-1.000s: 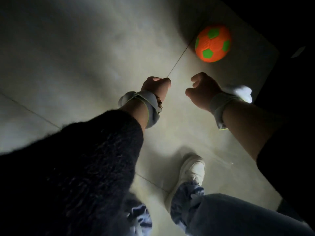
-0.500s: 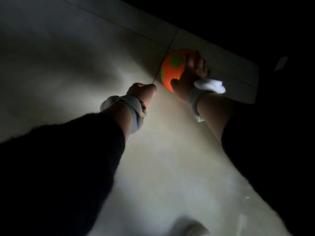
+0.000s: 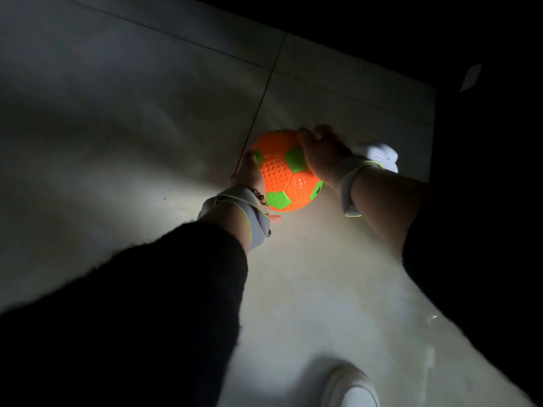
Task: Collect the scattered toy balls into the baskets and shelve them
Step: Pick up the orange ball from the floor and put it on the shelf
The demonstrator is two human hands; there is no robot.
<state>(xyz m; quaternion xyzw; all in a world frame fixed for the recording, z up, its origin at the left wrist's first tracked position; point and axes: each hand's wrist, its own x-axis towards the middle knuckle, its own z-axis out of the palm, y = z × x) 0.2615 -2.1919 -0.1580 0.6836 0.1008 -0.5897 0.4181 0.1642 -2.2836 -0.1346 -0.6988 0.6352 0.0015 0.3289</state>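
Observation:
An orange toy ball (image 3: pixel 283 174) with green patches is held between both hands above the pale tiled floor. My left hand (image 3: pixel 249 174) presses against its left side, fingers wrapped round the far edge. My right hand (image 3: pixel 321 152) covers its upper right side, fingers spread over the top. Both wrists wear grey bands, and both sleeves are dark. No basket shows in this view.
The scene is dim, lit only around the hands. Pale floor tiles (image 3: pixel 147 127) with dark joints stretch left and back. A white shoe (image 3: pixel 351 387) stands at the bottom edge. Deep darkness fills the top and right, with a small pale slip (image 3: pixel 470 77) in it.
A second ago the ball lay on the floor beyond both fists. My right hand reached it first, then my left hand came against its other side.

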